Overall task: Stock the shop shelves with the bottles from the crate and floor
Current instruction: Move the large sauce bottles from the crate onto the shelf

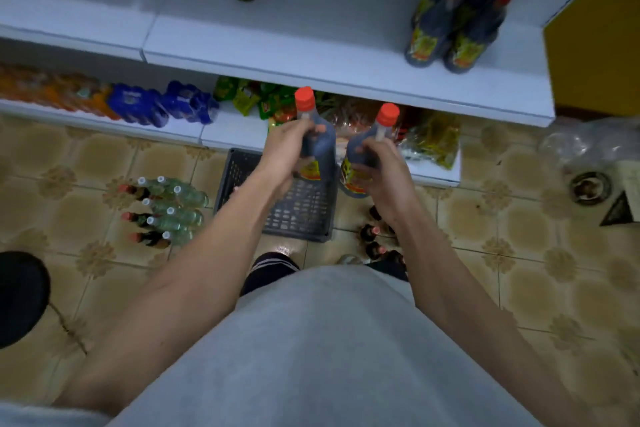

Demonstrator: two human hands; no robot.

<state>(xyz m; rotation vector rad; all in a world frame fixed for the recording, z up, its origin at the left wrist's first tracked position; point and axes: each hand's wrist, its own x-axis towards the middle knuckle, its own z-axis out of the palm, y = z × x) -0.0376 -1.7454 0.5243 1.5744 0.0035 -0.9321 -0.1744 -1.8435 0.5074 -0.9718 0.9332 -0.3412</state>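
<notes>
Left hand point(289, 146) and right hand point(379, 166), fingers wrapped, each hold a red-capped dark sauce bottle point(317, 146) above the grey crate point(298, 198); best lifted upright, then set beside the far-right shelf cluster point(457, 21).

Two dark, red-capped plastic sauce bottles with yellow-and-red labels are hanging upright above the crate: the left bottle point(317, 146) and the right bottle point(363, 156), close beside each other, necks tilting slightly toward the shelves. The dark grey slatted plastic crate point(298, 215) is sitting on the tiled floor against the lowest white shelf. A cluster of five matching dark bottles point(457, 17) is standing on the white middle shelf point(311, 45) at its right end. On the floor, clear and dark small bottles point(161, 211) are standing grouped left of the crate, and more small dark bottles point(375, 236) are standing to its right.
</notes>
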